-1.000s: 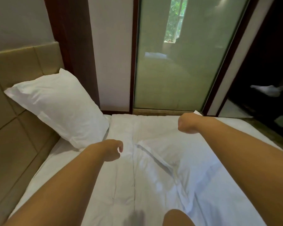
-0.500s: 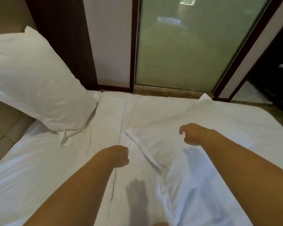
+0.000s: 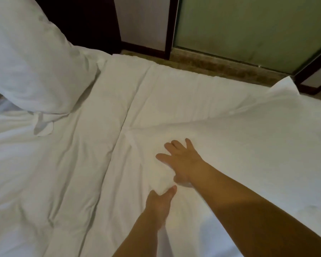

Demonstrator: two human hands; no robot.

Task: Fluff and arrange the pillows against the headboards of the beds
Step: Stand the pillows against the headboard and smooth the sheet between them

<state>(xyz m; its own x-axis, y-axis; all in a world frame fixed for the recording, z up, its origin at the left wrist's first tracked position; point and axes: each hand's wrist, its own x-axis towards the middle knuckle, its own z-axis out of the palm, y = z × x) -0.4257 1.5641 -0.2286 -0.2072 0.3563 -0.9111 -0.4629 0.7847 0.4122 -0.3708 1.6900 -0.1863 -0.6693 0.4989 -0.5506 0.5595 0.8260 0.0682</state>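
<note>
Lowered since the earlier frame, the left hand (image 3: 160, 203) is gripping the near edge of the flat pillow (image 3: 230, 145) on the bed (image 3: 44, 182) while the right hand (image 3: 182, 160) is pressing spread fingers on top, likely readying a lift toward the propped pillow (image 3: 35, 62).

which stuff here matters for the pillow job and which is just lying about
Job: flat pillow under the right hand, its edge gripped by the left hand; propped pillow.
Just there: bedcover, glass door.
</note>
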